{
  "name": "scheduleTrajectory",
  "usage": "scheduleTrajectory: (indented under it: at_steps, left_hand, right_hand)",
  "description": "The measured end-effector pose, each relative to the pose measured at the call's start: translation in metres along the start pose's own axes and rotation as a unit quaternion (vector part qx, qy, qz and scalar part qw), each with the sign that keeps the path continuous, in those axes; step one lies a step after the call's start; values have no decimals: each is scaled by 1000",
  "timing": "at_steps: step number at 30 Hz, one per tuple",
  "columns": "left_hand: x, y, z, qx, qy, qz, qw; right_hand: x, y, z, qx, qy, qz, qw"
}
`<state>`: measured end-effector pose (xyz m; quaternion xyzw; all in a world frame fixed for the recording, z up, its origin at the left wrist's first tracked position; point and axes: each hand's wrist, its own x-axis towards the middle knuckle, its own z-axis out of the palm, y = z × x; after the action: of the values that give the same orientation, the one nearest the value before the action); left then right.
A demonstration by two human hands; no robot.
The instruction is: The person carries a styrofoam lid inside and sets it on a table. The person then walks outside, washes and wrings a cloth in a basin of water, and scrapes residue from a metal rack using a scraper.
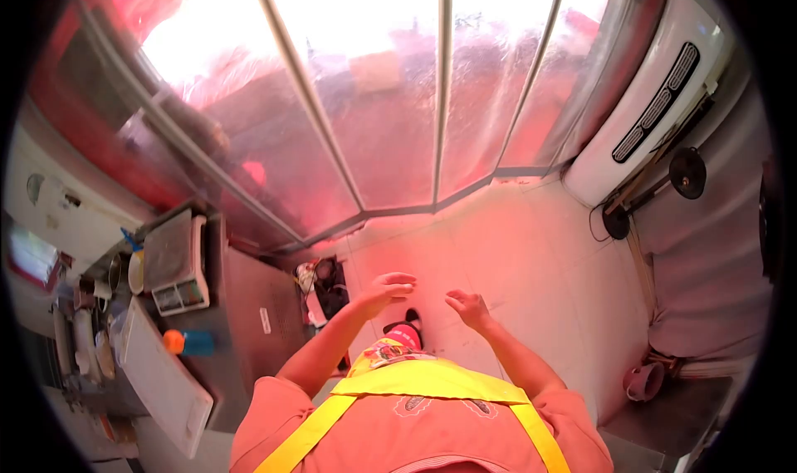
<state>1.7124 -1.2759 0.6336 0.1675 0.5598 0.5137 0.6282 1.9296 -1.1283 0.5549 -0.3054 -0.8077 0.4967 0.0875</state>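
Note:
My left hand (390, 291) is held out in front of my body with its fingers loosely stretched and nothing in it. A short gap to the right, my right hand (468, 307) hangs with half-curled fingers, also holding nothing that I can see. Both hands are above the pale tiled floor (498, 249), touching no object. Below them is the yellow apron (432, 377) over my orange shirt. My shoe (413, 317) shows between the hands. Nearest to my left hand are bags and dark items (325, 286) on the floor.
Clear plastic strip curtains (390, 132) close off the front. On the left a metal counter (257, 307) carries a white cutting board (166, 377), an orange-capped blue bottle (193, 342) and a plastic drawer box (178, 257). A white air conditioner (635, 99) and black fan (687, 172) stand right.

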Motion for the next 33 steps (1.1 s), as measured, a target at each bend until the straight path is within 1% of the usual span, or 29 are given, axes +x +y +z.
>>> scheduleTrajectory:
  at_steps: [3, 5, 6, 7, 9, 10, 11, 13, 15, 16, 18, 19, 20, 21, 23, 26, 27, 28, 29, 30, 31, 32, 33]
  left_hand:
    - [90, 26, -35, 65, 60, -3, 996]
    - [153, 38, -48, 71, 79, 5, 994]
    - [190, 59, -53, 74, 85, 20, 993]
    - [224, 85, -54, 113, 89, 46, 989]
    - [283, 122, -50, 182, 100, 86, 974]
    - [314, 145, -51, 239, 100, 134, 957]
    - [341, 165, -50, 265, 125, 199, 935]
    - [387, 207, -54, 325, 178, 320, 872]
    - [425, 247, -65, 350, 209, 346, 845]
    - [446, 269, -72, 358, 228, 364, 829]
    - [480, 299, -99, 375, 261, 384, 802]
    - [490, 297, -108, 382, 278, 384, 793]
    - [501, 299, -114, 354, 279, 374, 810]
    - [504, 308, -116, 421, 321, 341, 777]
    - [505, 336, -118, 547, 393, 267, 689]
    - [532, 367, -172, 531, 441, 251, 678]
    - [538, 376, -198, 558, 479, 255, 628]
    - [540, 378, -227, 582, 513, 252, 579]
    - [537, 382, -254, 611, 562, 276, 485]
    - [533, 387, -282, 625, 614, 290, 385]
    - [523, 401, -302, 623, 661, 207, 364]
    - [512, 411, -324, 607, 705, 130, 342]
    - [496, 420, -341, 583, 719, 93, 368]
  right_hand:
    - [61, 51, -29, 106, 15, 36, 994]
    - [97, 76, -47, 167, 5, 68, 984]
    - [120, 100, -56, 173, -22, 85, 981]
    - [137, 100, -72, 235, -11, 161, 959]
    - [173, 107, -108, 190, -1, 182, 965]
    - [193, 112, -129, 193, 7, 192, 962]
    - [208, 117, -147, 200, 13, 202, 959]
    - [246, 120, -171, 216, 21, 221, 951]
    - [288, 120, -196, 214, 29, 238, 947]
    - [315, 117, -203, 227, 16, 254, 940]
    - [387, 118, -209, 148, -42, 201, 967]
    - [417, 122, -207, 109, -76, 181, 974]
    - [455, 122, -205, 109, -78, 149, 980]
    - [495, 117, -197, 115, -80, 117, 983]
    - [570, 98, -181, 108, -64, 58, 990]
    - [642, 12, -191, 219, -179, -19, 959]
    - [678, 10, -192, 185, -173, 2, 967]
    - [711, 22, -191, 150, -169, 28, 974]
    - [734, 46, -184, 115, -167, 59, 977]
    - [772, 92, -183, 95, -82, -10, 992]
    - [815, 129, -192, 76, 10, -85, 993]
    - [823, 114, -223, 70, 63, -59, 994]
    - [841, 115, -250, 10, 139, -44, 989]
